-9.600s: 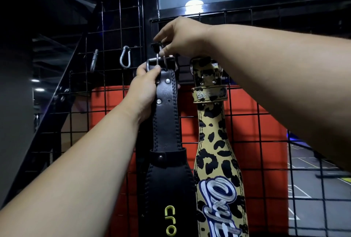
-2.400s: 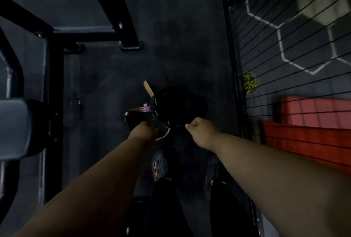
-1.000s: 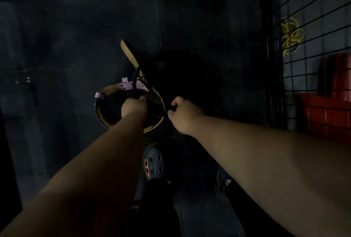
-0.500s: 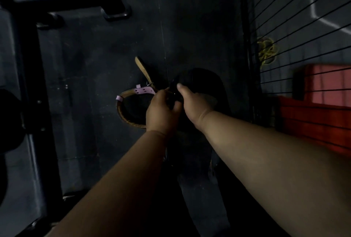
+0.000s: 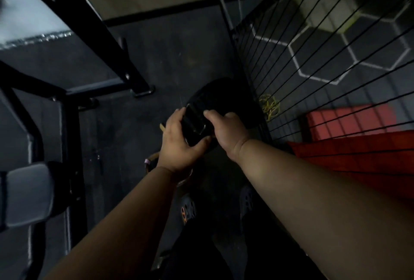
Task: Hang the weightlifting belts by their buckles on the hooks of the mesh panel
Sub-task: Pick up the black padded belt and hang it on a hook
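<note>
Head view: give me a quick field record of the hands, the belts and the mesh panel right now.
left hand: grips the black belt from the left
right hand: grips the same belt from the right
black belt: coiled, held up between both hands, not hung
tan belt: on the floor, mostly hidden behind the left wrist
mesh panel: to the right; no hooks in view

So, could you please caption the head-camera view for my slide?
Both hands, left and right, grip a black belt above the dark floor, beside the mesh panel.
</note>
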